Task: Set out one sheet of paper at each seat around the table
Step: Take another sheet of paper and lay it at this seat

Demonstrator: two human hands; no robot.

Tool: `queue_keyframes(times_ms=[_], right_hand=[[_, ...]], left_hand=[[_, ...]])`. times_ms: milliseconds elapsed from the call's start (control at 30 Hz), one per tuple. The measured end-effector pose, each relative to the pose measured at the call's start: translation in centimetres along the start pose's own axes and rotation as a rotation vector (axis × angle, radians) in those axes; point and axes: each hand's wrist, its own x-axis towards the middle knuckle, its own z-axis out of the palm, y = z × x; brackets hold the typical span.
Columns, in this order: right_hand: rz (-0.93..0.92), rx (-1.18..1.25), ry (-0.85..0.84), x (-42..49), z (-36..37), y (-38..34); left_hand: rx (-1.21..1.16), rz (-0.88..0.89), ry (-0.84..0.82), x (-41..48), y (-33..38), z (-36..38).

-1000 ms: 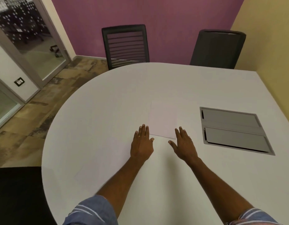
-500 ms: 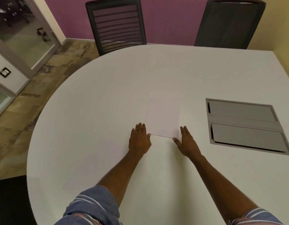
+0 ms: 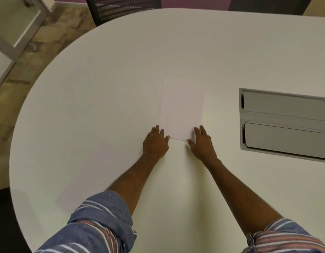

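A white stack of paper (image 3: pixel 182 106) lies flat near the middle of the white table (image 3: pixel 103 88). My left hand (image 3: pixel 155 143) lies flat on the table at the stack's near left corner, its fingertips touching the paper's edge. My right hand (image 3: pixel 202 141) lies flat at the near right corner, fingers resting on the paper and thumb at its near edge. Another single sheet (image 3: pixel 79 190) lies on the table near the left front edge, partly under my left sleeve.
A grey cable hatch (image 3: pixel 285 123) is set into the table to the right of the paper. A slatted black chair (image 3: pixel 121 8) and a second dark chair (image 3: pixel 267 4) stand at the far side. Floor lies left of the table edge.
My view has tilted down and come closer. Both hands have slid forward from just short of the paper until they touch its near corners. The paper has stayed flat.
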Motion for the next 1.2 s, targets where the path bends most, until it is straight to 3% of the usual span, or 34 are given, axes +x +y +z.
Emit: queue_keyframes(times_ms=[167,400,567,767,1000,1200], right_hand=[[0.037,0.13,0.074,0.8,0.0,-0.5],[0.131,0.41,0.3,1.7,-0.7,-1.4],[0.197,0.549,0.398,1.8,-1.0,-1.6],[0.349,0.757,0.4,2.0,-1.4,-2.4],[0.451,1.044,0.425,1.3,-2.9,-4.3],[0.503,1.18,0.31,-0.9,-4.7,-4.9]], left_hand=[[0.019,0.002,0.035,0.1,0.0,0.7],[0.061,0.033,0.086,0.5,-0.4,0.8],[-0.075,0.005,0.088,0.5,-0.6,0.6],[-0.204,-0.032,0.098,0.0,-0.7,-0.3],[-0.539,-0.18,0.207,-1.4,0.1,-1.9],[-0.977,-0.479,0.273,-2.7,2.2,-3.1]])
